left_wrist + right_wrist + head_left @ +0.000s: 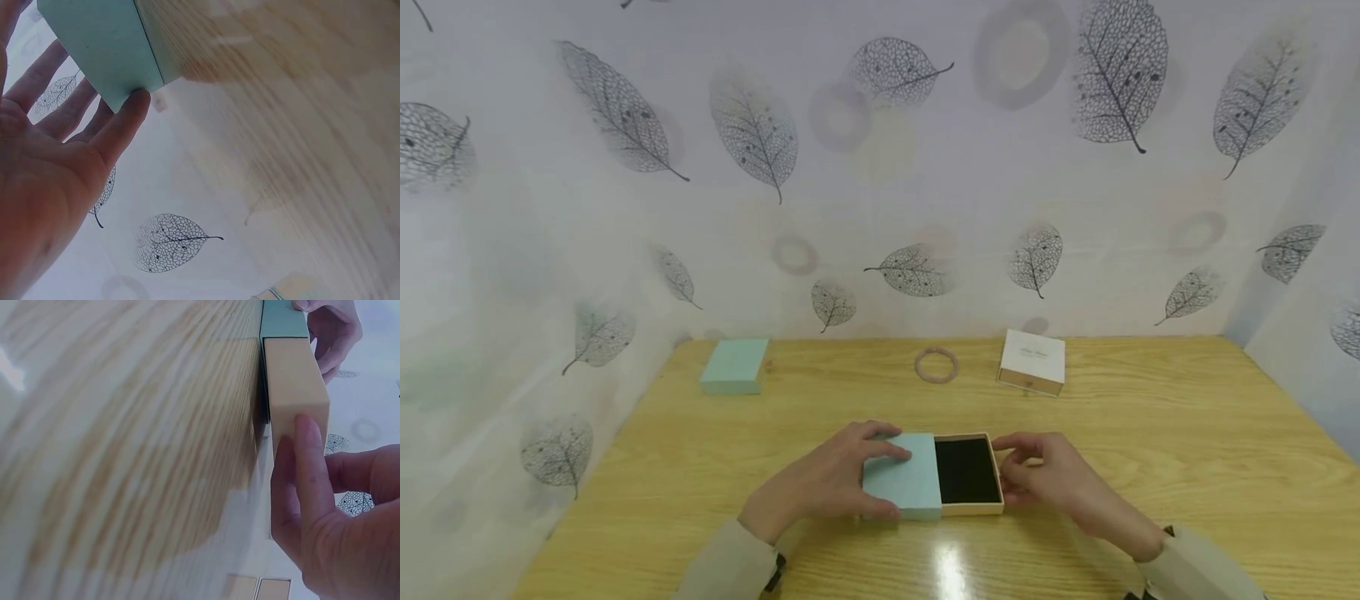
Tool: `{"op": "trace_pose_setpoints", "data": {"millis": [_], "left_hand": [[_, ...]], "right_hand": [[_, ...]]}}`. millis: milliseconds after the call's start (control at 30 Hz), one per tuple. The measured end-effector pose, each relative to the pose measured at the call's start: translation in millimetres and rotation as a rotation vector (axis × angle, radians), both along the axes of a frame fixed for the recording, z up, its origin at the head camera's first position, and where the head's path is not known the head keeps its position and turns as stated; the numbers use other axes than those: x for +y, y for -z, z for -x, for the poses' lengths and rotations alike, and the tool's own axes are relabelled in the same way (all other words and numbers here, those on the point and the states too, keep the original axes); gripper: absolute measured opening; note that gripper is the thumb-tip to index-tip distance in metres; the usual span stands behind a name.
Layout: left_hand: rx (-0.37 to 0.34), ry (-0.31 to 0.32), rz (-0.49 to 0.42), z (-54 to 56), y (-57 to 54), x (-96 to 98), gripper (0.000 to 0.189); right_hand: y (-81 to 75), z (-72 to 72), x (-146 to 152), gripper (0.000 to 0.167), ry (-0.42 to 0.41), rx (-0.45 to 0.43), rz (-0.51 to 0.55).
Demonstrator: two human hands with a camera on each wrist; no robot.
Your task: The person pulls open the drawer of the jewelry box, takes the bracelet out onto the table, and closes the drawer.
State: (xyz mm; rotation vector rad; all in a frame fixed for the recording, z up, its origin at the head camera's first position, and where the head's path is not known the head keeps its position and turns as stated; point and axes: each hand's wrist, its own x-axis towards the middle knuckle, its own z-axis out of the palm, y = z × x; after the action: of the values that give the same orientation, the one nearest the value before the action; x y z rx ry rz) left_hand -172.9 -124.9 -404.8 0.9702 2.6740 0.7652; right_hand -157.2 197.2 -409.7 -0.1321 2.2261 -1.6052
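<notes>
A mint-green slide-out box [901, 471] lies on the table, its sleeve on the left. Its tan inner drawer [972, 508], lined in black, sticks out well to the right. My left hand [831, 475] grips the sleeve, thumb on the near side and fingers spread over the top and far side. In the left wrist view, the thumb presses near a corner of the sleeve [106, 44]. At the drawer's right end, my right hand [1060, 479] has thumb and curled fingers on the end face, seen closely on the drawer [297, 375] in the right wrist view. Whatever lies between those fingertips is hidden.
Toward the back left of the wooden table [820, 400] sits another mint-green box [733, 365]. A pinkish ring [936, 365] lies at the back middle. Right of it is a white-topped box [1033, 360] with a brown front. Leaf-print cloth [880, 192] hangs behind.
</notes>
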Motion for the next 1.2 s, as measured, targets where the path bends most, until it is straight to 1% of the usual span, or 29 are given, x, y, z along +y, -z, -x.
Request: {"op": "trace_pose_setpoints", "data": {"millis": [333,700,1000,1200], "left_hand": [[0.002,-0.004,0.004,-1.2,-0.1,0.6,0.060],[0.005,-0.013,0.017,-2.1,-0.9,2.4,0.060],[0.013,-0.014,0.017,-1.9,-0.9,2.4,0.060],[-0.019,-0.019,0.010,-0.9,-1.2,2.9,0.060]], "right_hand": [[2.8,-1.5,-3.4,0.045,-0.022,0.011,0.047],[3.1,-1.9,-8.4,0.043,-0.022,0.010,0.048],[1.9,-1.2,-12.5,0.044,-0.043,0.015,0.064],[1.6,0.2,-14.9,0.043,-0.060,0.004,0.060]]}}
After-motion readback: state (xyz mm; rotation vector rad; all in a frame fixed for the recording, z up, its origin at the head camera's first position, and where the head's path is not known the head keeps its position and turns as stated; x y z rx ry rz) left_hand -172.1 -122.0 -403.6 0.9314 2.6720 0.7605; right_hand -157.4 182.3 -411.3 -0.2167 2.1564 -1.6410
